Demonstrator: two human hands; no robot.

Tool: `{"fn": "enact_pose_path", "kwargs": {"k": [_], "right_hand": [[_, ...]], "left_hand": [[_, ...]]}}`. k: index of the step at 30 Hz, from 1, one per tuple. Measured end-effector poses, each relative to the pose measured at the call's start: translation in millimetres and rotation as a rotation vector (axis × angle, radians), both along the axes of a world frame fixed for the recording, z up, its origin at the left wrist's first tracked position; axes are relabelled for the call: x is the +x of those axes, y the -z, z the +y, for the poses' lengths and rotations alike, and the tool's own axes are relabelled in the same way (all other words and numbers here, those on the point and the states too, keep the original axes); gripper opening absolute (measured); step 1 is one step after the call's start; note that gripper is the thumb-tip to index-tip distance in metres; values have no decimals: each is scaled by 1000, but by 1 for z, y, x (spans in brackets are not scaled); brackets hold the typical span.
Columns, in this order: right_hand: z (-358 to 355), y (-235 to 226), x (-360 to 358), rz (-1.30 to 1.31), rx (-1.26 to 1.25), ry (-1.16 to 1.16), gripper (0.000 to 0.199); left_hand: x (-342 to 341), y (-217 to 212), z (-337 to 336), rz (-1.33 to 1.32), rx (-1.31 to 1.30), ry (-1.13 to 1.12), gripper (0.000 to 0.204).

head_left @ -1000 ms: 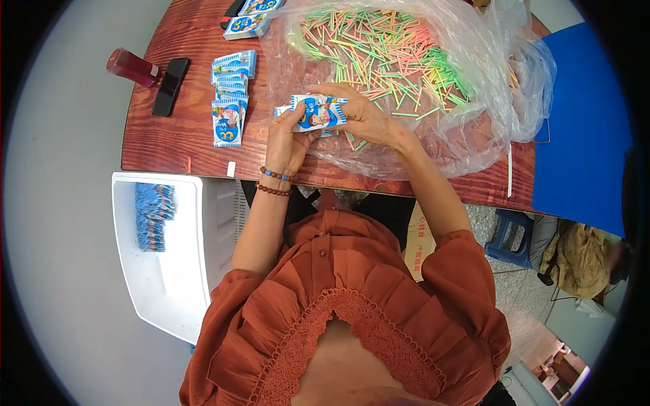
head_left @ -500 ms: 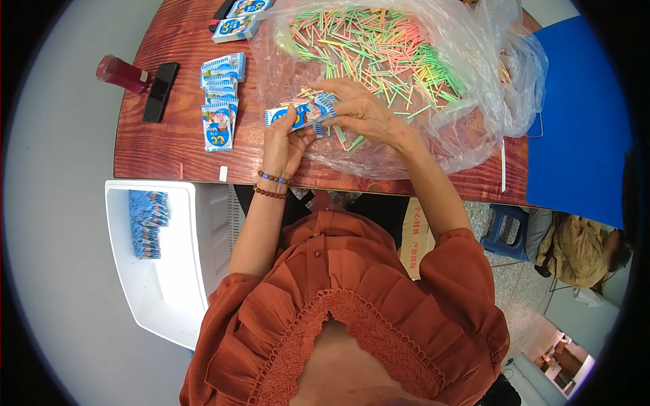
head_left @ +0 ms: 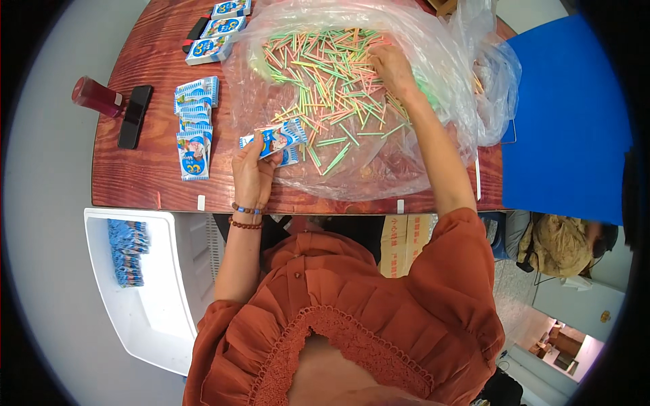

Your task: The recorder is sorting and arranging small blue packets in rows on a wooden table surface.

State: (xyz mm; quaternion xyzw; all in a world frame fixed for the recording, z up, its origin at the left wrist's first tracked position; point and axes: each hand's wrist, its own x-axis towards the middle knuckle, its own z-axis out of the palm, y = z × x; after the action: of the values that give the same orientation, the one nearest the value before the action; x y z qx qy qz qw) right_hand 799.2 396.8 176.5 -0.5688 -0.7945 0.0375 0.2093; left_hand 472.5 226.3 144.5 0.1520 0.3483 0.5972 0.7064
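My left hand (head_left: 252,169) grips a blue-and-white sachet (head_left: 276,139) between thumb and fingers, above the near left edge of the plastic sheet. Part of a second such sachet (head_left: 290,157) shows beneath it. My right hand (head_left: 393,70) is at the far side of the heap of thin pink, green and yellow sticks (head_left: 332,78). Its fingers are curled together with their tips among the sticks; what they pinch is mostly hidden. The sticks lie on a clear plastic bag (head_left: 379,179) spread over the table.
Left of the bag lie a row of sachets (head_left: 195,154), small blue-and-white boxes (head_left: 208,50), a black phone (head_left: 135,116) and a red bottle (head_left: 98,96). A white foam box (head_left: 159,318) with stacked blue packets stands below the wooden table's (head_left: 152,172) left edge. A blue panel (head_left: 562,115) is at right.
My right hand has left the sachet and reached far and right into the sticks. My left hand still holds the sachets. The whole view has shifted slightly.
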Motion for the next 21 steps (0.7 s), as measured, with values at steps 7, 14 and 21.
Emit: {"fn": "enact_pose_path", "kwargs": {"k": [7,14,21], "right_hand": [[39,4,15,-357,123,-254,28],[47,5,12,-448,128,-355,33],[55,8,7,-620,87,-316,20]], "left_hand": [[-15,0,2,1,42,-34,21],[-13,0,5,-3,31,-59,22],[-10,3,6,-21,14,-68,20]]}}
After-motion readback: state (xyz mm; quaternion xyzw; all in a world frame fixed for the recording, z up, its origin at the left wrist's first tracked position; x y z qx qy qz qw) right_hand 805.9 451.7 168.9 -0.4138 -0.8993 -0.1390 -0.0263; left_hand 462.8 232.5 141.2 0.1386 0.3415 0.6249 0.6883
